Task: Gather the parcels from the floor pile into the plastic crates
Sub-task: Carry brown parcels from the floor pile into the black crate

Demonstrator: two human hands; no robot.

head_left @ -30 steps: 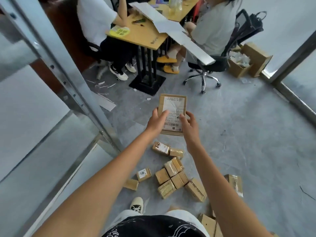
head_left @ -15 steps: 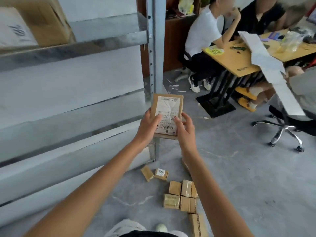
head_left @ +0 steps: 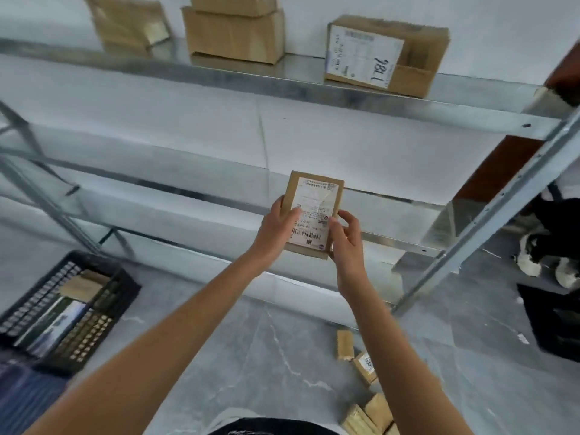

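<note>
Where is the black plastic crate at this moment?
In the head view the black plastic crate stands on the floor at the lower left, beside the metal shelf rack, left of the person's left hand.

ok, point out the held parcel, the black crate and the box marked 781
held parcel (head_left: 317, 199), head view, upper label.
black crate (head_left: 125, 288), head view, right wall.
box marked 781 (head_left: 420, 62), head view, bare cardboard front.

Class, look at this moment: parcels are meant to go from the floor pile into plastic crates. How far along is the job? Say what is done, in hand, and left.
Done: the black crate on the floor at the left already holds some packages. In hand: the left hand and right hand hold one labelled parcel up in front of the metal shelf. Left: several floor parcels lie at the lower right.
</note>
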